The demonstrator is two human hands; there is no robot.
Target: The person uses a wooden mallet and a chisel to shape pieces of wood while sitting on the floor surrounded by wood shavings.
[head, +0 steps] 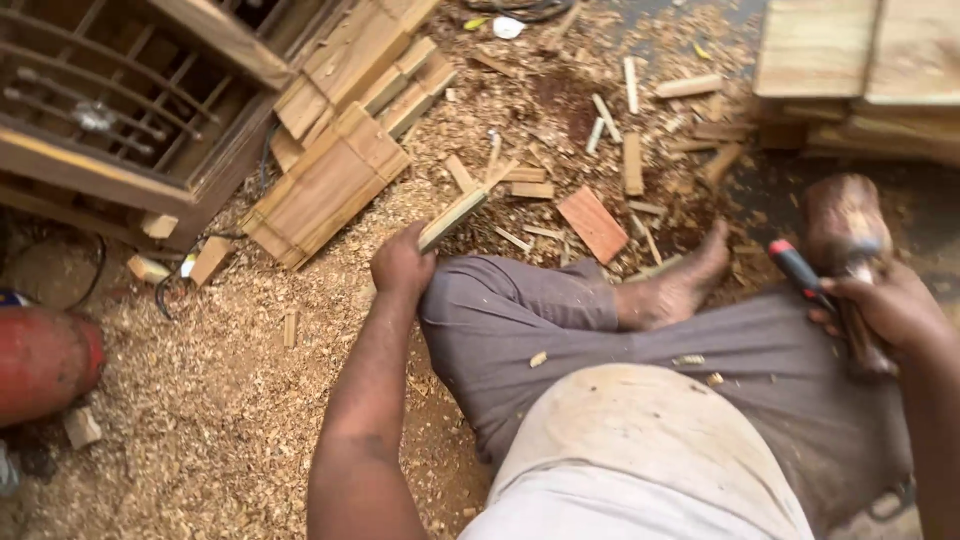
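At the far left edge of the frame lies a red cylinder point(45, 362), and above it, in the upper left, stands a dark wooden frame with bars point(120, 110). Sawdust and shavings point(200, 400) cover the ground across the lower left. Just right of the frame, a stack of wooden boards point(325, 185) leans in the upper middle left. The left hand point(402, 262), in the middle of the frame, has its fingers curled shut around the lower end of a thin wooden strip point(455, 215), which slants up to the right over the sawdust, just beside the person's bent knee in grey trousers point(520, 310). Right of the strip, small wood offcuts lie scattered, among them a reddish flat block point(593, 223). A bare foot point(680, 285) rests near the middle right. At the right edge, the right hand point(890, 305) wraps its fingers around the handle of a wooden mallet point(845, 225) and also grips a red-and-black-handled tool point(800, 270). Pale planks point(860, 60) lie in the upper right.
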